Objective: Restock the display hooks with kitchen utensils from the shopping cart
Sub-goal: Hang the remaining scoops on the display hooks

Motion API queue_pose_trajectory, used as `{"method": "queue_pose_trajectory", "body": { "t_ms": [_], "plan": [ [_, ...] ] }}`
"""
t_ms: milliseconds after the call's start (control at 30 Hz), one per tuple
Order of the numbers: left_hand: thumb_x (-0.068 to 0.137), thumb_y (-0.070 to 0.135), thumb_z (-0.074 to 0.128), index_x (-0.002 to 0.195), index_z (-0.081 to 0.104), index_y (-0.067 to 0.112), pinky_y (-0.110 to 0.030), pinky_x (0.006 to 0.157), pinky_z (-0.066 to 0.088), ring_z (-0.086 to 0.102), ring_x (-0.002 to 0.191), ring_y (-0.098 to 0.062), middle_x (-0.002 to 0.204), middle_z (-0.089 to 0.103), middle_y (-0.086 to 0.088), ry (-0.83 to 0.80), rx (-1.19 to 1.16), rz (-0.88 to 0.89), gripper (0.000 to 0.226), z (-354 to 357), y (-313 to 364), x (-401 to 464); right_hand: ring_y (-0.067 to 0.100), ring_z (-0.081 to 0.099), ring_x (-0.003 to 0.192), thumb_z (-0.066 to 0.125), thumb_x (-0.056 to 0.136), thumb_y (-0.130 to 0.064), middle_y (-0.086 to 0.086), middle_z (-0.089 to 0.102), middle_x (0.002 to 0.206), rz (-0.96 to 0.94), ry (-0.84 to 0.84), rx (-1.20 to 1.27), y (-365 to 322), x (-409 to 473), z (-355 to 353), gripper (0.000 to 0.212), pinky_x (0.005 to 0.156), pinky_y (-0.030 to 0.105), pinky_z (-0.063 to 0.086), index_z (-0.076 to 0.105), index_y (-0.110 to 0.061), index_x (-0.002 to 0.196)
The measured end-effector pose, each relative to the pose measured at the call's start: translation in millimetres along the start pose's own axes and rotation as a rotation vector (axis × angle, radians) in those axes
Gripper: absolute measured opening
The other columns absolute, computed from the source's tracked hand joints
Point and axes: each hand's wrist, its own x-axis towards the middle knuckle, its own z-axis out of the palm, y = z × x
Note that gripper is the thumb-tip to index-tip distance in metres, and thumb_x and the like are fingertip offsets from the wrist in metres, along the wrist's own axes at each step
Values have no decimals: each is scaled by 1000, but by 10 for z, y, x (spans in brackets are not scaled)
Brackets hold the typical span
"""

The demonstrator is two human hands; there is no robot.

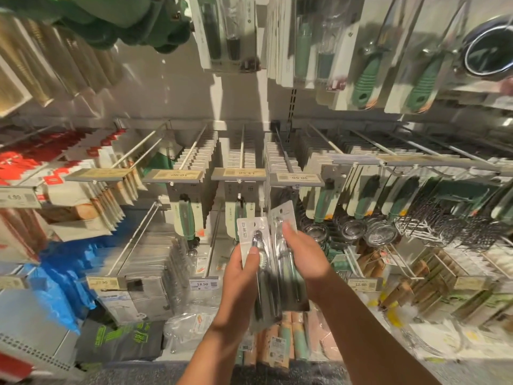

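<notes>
Separating 2 packaged utensils in front of the display: the left hand (pixel 244 269) grips one carded pack (pixel 255 245), the right hand (pixel 301 251) pinches the other pack (pixel 283 218). Next, I judge, comes threading a pack's hang hole onto a hook (pixel 242 147).

- Retail shop, kitchenware aisle.
- Wall of display hooks (pixel 242 147) from 9 to 3 o'clock, each loaded with rows of carded utensils (pixel 185 215).
- Price tags (pixel 177 174) clipped on hook ends: 13.50, 30.50, 18.50 (pixel 202 283) readable.
- Identical green-handled tools in blister packs (pixel 422 81) at 1 o'clock.
- Bagged goods (pixel 59 276) stacked at 8 o'clock.
</notes>
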Motion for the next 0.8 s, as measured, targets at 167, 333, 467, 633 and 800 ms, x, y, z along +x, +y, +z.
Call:
{"method": "queue_pose_trajectory", "body": {
  "t_ms": [167,333,467,633,800],
  "plan": [
    [112,30,43,136,57,33,-31,102,47,63,123,-1,130,70,18,13,-47,-2,28,4,-1,34,18,75,102,70,98,-18,-4,80,105,-132,38,-59,11,8,-45,18,95,39,57,73,-17,116],
    [111,31,47,125,60,39,-12,98,44,59,114,18,118,69,32,98,-92,-46,21,-34,-23,130,11,68,116,70,95,-41,-13,74,120,-176,93,-76,-33,62,-144,36,109,46,49,68,-28,128],
    [110,34,47,140,56,33,-24,108,42,58,128,4,134,66,21,100,-95,-34,31,-58,-42,145,14,68,119,68,92,-49,-11,74,122,-193,82,-73,-64,82,-163,42,111,51,48,68,-28,128],
    [109,35,51,142,56,33,-38,116,41,58,132,-4,139,65,17,131,-108,-35,34,-65,-33,173,18,68,120,65,99,-31,-6,74,123,-185,78,4,-24,58,-156,30,111,52,47,68,-25,129],
    [110,29,49,111,57,47,-2,86,42,57,100,27,103,66,40,149,-77,-65,19,-17,31,180,22,65,124,78,77,-55,-5,72,128,-138,125,41,-93,191,-151,61,112,55,46,66,-28,130]
  ]
}}
